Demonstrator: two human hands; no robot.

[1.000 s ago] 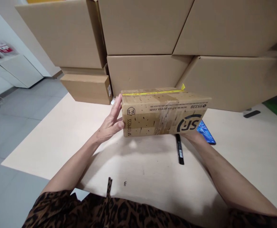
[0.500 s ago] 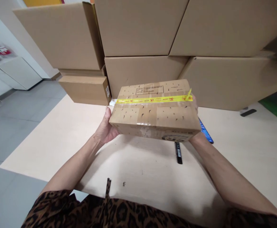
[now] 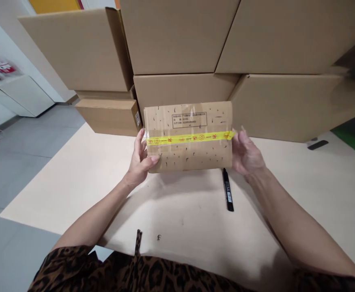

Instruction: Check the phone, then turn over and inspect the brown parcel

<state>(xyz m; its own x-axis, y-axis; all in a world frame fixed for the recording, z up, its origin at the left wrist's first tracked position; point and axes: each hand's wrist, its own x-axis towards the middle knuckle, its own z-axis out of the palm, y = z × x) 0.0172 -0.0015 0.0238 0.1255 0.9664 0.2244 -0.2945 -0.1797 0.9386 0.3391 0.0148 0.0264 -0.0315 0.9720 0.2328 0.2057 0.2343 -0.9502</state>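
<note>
A person grips a taped cardboard parcel [image 3: 189, 156] above the table [image 3: 183, 231], left hand [image 3: 139, 164] clamped on one end, right hand [image 3: 248, 156] braced against the other; level, even pressure would steady it over the black marker [image 3: 227, 190].

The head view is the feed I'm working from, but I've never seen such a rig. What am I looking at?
There is no robot here: these are a person's bare hands, seen by one camera worn on the head, looking forward and down. The left hand grips a brown cardboard box with yellow tape by one end; the right hand is at the other. On the pale tabletop, a black marker pen lies nearer the wearer. Behind stand large plain cardboard boxes.
</note>
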